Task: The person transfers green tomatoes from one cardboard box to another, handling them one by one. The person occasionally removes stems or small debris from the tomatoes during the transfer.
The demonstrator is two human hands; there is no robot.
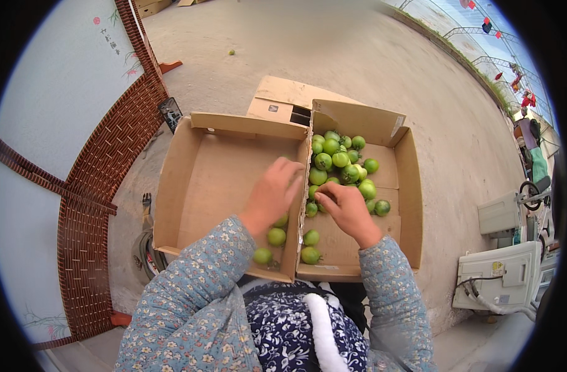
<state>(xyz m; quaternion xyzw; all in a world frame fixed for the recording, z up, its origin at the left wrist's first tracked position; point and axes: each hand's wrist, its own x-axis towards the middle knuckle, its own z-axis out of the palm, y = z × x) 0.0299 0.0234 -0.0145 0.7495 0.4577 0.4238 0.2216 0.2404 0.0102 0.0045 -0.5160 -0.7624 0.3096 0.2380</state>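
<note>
Two open cardboard boxes stand side by side before me. The right box (411, 204) holds many green tomatoes (340, 159), heaped at its far left, with a few more near its front. In the left box (174, 186) several green tomatoes (276, 237) lie along the near right side. My left hand (275, 193) is over the left box by the shared wall, slightly blurred; a bit of green shows just beyond its fingers, and its palm side is hidden. My right hand (346, 207) is above the right box, thumb and forefinger close together beside a tomato; whether they grip anything is unclear.
Another cardboard box (288, 88) lies behind the two. A woven-framed screen (102, 135) stands at the left, with a phone (170, 113) near its edge and a strap (146, 218) on the ground. One green fruit (232, 52) lies farther off. A white equipment case (495, 274) stands right.
</note>
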